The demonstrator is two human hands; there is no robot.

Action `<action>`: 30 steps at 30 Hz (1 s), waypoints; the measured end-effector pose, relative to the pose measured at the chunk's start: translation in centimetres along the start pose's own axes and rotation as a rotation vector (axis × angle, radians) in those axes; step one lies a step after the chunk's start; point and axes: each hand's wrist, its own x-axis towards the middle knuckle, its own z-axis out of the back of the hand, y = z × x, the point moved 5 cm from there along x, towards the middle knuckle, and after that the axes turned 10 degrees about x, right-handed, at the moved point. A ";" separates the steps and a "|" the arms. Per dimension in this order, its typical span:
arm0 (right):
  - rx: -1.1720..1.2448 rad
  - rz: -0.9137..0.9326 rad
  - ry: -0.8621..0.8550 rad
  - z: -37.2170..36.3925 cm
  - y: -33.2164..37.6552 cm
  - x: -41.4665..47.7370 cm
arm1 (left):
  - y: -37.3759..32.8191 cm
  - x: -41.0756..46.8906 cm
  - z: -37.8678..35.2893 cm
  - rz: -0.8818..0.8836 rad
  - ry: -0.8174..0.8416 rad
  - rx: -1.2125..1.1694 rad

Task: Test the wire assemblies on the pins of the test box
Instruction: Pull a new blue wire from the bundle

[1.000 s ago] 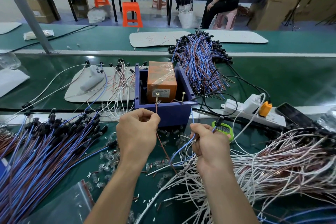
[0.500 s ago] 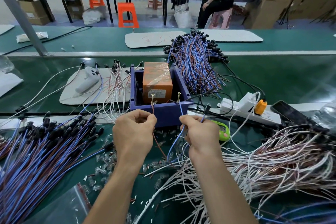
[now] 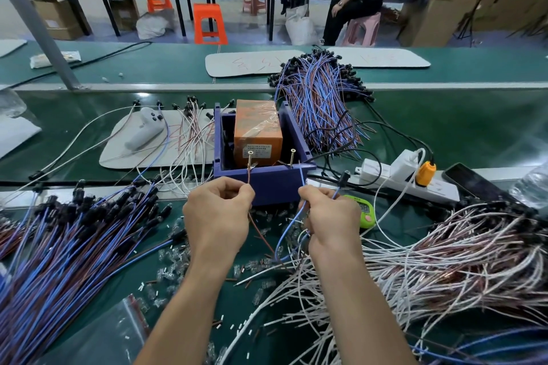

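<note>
The blue test box (image 3: 268,184) stands at the middle of the green bench, with an orange block (image 3: 257,132) inside it. Two brass screw pins rise from its front rim, a left pin (image 3: 250,159) and a right pin (image 3: 292,157). My left hand (image 3: 218,218) pinches the brown wire (image 3: 249,178), whose tip touches the left pin. My right hand (image 3: 329,216) pinches the blue wire (image 3: 303,179), whose tip reaches up to the rim by the right pin. Both wires run down and join below my hands. The assembly's black end (image 3: 344,178) sticks up beside my right hand.
A heap of blue and brown assemblies (image 3: 59,249) lies at the left, another heap (image 3: 318,98) behind the box. White wires (image 3: 444,258) pile up at the right. A power strip (image 3: 409,178), a green timer (image 3: 366,210) and a phone (image 3: 471,181) lie right of the box.
My right hand has moved left and forward, bringing the blue wire's tip up to the box rim by the right pin. My left hand keeps the brown wire at the left pin.
</note>
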 end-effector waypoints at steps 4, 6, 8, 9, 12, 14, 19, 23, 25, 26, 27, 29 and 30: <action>-0.044 0.010 0.050 -0.9 0.0 -0.1 | -0.1 0.0 0.0 0.007 0.000 0.009; -0.056 0.002 0.060 -0.7 -0.2 -0.3 | -0.1 -0.1 0.0 0.013 0.004 0.009; -0.041 -0.006 0.066 -0.1 -0.5 -0.5 | -0.2 -0.1 0.1 0.022 0.010 0.002; -0.027 -0.010 0.070 0.2 -0.6 -0.6 | -0.1 -0.1 0.2 0.028 0.008 -0.001; 0.002 0.003 0.095 1.0 -0.6 -0.9 | 0.1 -0.3 0.6 0.035 -0.004 -0.004; -0.014 0.026 0.137 1.2 -0.5 -1.3 | 0.2 -0.6 0.9 0.032 -0.009 -0.029; -0.253 0.095 0.370 0.4 -0.3 -2.4 | 1.8 -1.4 2.7 0.051 -0.006 0.067; -0.613 0.182 0.458 -0.3 -0.6 -3.3 | 3.0 -1.7 4.8 0.080 -0.116 0.374; -0.718 0.278 0.484 -0.6 -0.7 -3.9 | 2.5 -2.2 5.8 0.004 -0.205 0.485; -0.723 0.329 0.517 -0.8 -0.7 -4.4 | 2.0 -2.5 6.2 -0.060 -0.228 0.464; -0.701 0.375 0.559 -1.1 -0.7 -4.9 | 1.4 -2.9 6.5 -0.133 -0.234 0.403; -0.647 0.452 0.624 -1.4 -0.8 -5.8 | 0.2 -3.4 7.0 -0.274 -0.175 0.229; -0.627 0.476 0.651 -1.5 -0.8 -6.1 | -0.3 -3.5 6.9 -0.330 -0.097 0.152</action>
